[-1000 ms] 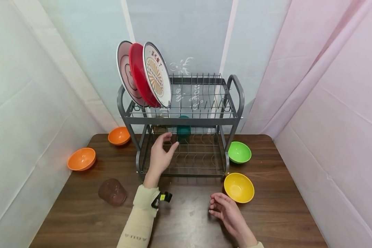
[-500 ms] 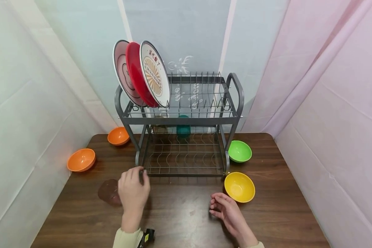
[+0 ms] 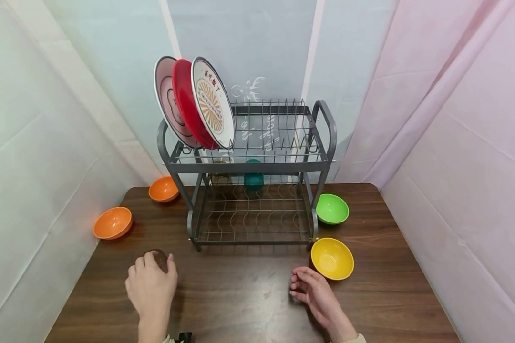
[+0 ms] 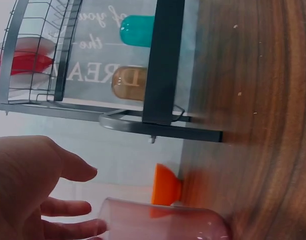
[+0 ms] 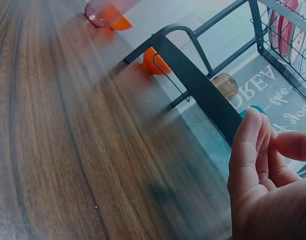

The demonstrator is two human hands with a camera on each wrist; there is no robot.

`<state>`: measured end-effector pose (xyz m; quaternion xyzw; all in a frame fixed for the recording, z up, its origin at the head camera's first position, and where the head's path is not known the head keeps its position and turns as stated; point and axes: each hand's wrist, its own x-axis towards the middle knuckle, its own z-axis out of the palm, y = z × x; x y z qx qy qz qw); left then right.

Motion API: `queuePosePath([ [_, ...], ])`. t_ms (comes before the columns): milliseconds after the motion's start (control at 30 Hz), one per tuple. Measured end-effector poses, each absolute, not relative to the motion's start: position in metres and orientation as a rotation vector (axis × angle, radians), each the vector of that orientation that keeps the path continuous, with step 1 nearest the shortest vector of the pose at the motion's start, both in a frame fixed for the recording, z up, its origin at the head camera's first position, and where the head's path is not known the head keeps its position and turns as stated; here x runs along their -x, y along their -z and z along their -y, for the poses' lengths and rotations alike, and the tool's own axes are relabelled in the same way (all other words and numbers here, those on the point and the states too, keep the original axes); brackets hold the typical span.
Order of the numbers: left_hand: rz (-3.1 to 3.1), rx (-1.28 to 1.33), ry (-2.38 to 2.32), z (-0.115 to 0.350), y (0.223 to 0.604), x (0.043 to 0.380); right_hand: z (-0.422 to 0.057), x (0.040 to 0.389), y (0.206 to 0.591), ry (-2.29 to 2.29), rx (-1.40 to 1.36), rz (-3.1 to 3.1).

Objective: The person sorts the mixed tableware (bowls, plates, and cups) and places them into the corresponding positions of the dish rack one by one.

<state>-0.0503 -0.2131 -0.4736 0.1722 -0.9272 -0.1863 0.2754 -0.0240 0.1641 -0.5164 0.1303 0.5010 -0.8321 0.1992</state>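
A reddish, see-through tumbler [image 3: 160, 259] stands on the table at the left, mostly covered by my left hand [image 3: 152, 286] in the head view. From the left wrist, the fingertips are right at the mouth of the tumbler [image 4: 163, 224], thumb apart and not gripping it. My right hand [image 3: 319, 297] holds nothing, its fingers loosely bent, beside the yellow bowl [image 3: 332, 259]. A two-tier dish rack [image 3: 249, 167] stands at the back middle. On its lower tier are a teal tumbler [image 3: 253, 181] and an amber tumbler [image 4: 129, 83].
Three plates lean in the rack's upper left: a pinkish plate [image 3: 165, 90], a red plate [image 3: 184, 95] and a white patterned plate [image 3: 214, 109]. Two orange bowls, one nearer [image 3: 113, 223] and one farther [image 3: 163, 189], sit left of the rack. A green bowl [image 3: 332, 209] is right of it.
My left hand has drawn back from the rack's lower tier and moved left and toward me, over to the reddish tumbler. My right hand has stayed in place.
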Motion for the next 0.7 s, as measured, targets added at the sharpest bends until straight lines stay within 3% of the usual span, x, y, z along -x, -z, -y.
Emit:
queuePosePath([
  [700, 2.506, -0.346, 0.457, 0.2169, 0.4773, 0.049, -0.1603, 0.0258, 0.5159, 2.278, -0.383, -1.602],
])
